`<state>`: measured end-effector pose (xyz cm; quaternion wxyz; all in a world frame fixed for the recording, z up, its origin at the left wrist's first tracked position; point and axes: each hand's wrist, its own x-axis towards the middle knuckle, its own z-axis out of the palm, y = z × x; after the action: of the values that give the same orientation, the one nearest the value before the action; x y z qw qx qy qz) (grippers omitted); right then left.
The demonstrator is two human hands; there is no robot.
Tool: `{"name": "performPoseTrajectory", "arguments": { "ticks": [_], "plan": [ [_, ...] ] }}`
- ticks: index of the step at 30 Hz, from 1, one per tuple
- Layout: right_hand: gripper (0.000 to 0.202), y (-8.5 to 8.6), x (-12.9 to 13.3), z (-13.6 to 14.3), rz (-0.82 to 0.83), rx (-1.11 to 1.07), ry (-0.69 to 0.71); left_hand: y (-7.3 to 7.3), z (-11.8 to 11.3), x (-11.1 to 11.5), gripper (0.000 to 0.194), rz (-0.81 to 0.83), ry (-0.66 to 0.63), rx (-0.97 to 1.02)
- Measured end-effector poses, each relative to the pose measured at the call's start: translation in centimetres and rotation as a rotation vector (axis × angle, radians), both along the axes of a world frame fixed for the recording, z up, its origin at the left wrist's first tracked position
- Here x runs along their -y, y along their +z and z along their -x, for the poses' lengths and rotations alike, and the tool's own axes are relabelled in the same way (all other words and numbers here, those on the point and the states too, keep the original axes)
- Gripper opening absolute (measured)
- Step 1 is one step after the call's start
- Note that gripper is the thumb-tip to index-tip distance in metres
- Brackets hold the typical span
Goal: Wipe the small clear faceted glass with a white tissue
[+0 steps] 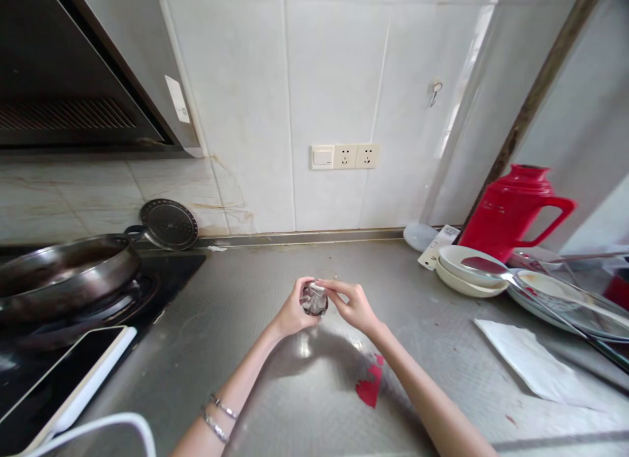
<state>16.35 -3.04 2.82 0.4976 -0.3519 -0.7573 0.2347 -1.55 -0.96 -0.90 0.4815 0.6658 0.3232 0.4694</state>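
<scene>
Near the middle of the metal counter (275, 404), a small round container (314, 301) with grey, crumpled-looking contents sits between my hands. My left hand (293, 310) is wrapped round its left side, thumb at the near edge. My right hand (352, 304) pinches at its upper right rim, where a small white piece shows between or beside the fingertips; what exactly they grip is too small to tell. Torn red pieces (368, 385) lie on the counter below my right forearm.
A pan (69, 274) stands on the stove at left, with a phone (63, 385) and white cable in front. At right are a red thermos (508, 211), stacked bowls (469, 280), plates with utensils and a white paper (535, 359). Sockets (345, 156) are on the wall.
</scene>
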Motion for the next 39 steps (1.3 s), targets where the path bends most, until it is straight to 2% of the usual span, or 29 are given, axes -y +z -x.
{"name": "performPoseTrajectory", "arguments": {
  "ticks": [2,8,15,23,29,33,39],
  "plan": [
    [0.026,0.1,-0.1,-0.2,0.018,0.012,-0.004,0.0,0.1,-0.1,0.076,0.010,0.005,-0.001],
    [0.031,-0.1,0.4,0.3,-0.101,0.064,0.099,0.2,0.0,0.1,0.072,-0.010,0.008,-0.005],
    [0.025,-0.1,-0.7,-0.6,0.069,-0.027,-0.016,-0.1,-0.5,0.3,0.076,0.002,-0.016,0.001],
    [0.025,0.2,0.5,0.5,-0.012,-0.019,0.071,-0.3,-0.4,0.2,0.075,-0.044,-0.010,-0.033],
    [0.026,-0.1,-0.6,-0.3,0.097,-0.046,-0.040,-0.8,-0.5,0.2,0.081,-0.042,-0.073,-0.067],
    [0.024,0.0,-0.4,-0.7,0.025,-0.021,-0.067,-0.9,-0.5,0.2,0.082,-0.031,-0.073,-0.059],
    [0.028,-0.3,0.4,0.5,-0.124,0.030,0.036,-1.0,-0.6,0.2,0.082,-0.016,-0.053,-0.042]
  ]
}}
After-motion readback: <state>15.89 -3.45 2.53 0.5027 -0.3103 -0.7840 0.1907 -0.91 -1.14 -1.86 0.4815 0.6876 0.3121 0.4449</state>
